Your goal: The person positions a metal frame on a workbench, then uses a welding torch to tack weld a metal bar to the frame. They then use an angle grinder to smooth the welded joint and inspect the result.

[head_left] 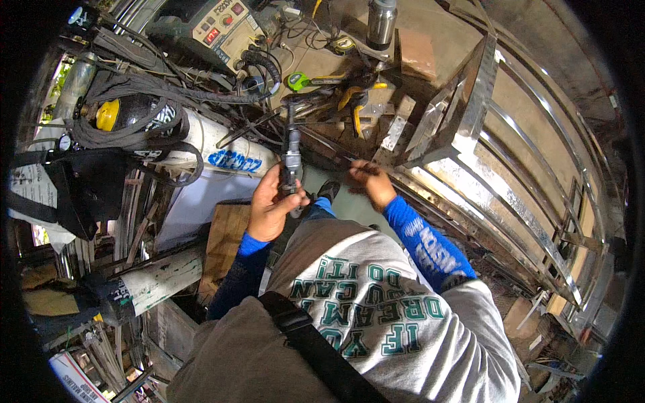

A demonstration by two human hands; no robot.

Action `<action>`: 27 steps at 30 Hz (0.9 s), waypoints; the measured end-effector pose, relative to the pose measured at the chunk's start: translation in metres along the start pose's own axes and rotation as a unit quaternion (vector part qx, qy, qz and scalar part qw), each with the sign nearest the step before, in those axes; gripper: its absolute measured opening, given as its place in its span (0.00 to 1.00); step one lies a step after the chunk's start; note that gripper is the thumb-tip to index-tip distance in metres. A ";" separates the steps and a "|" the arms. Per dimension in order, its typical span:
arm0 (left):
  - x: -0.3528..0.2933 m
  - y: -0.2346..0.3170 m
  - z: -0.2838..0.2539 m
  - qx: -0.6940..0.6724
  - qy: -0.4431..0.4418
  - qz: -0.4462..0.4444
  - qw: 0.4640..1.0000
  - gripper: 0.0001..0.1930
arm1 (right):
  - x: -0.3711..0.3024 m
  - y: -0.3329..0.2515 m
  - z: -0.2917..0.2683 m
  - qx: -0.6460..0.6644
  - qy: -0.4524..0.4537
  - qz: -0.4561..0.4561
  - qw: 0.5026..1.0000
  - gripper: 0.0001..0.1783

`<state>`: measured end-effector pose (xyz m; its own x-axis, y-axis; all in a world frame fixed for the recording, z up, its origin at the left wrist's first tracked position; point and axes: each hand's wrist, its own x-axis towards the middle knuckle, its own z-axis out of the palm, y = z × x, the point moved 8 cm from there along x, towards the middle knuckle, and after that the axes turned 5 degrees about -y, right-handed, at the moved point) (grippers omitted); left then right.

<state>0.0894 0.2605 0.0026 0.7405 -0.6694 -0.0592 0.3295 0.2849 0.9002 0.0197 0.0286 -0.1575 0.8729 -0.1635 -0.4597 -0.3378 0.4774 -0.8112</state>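
Observation:
My left hand (270, 207) is closed around a dark grey cylindrical tool (291, 158) with a narrower upper end. The tool points up and away from me, and its exact kind is unclear. To the right, my right hand (373, 183) has its fingers pinched together in front of the bench edge. A small thin bit shows at the fingertips, too small to name. Beyond the hands lie yellow-and-black clamps (356, 107) and a green-and-black tool (297, 81) on the cluttered bench.
A welding machine (218, 30) stands at the far left, cables round it. A white gas cylinder (201, 138) with coiled hose (144, 87) lies left of my hands. Shiny metal framework (470, 127) fills the right. A steel bottle (381, 25) and tape measure (342, 45) sit at the back.

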 end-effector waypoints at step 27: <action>0.208 0.095 0.071 0.436 -0.386 0.215 0.784 0.17 | -0.080 -0.133 0.089 -0.264 0.087 -0.245 0.929 0.13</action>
<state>0.2338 0.0999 0.1067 -0.0139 -0.9517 0.3066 -0.6288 0.2467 0.7374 0.0263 0.0553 0.0194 0.9124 -0.4092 -0.0020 -0.0801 -0.1737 -0.9815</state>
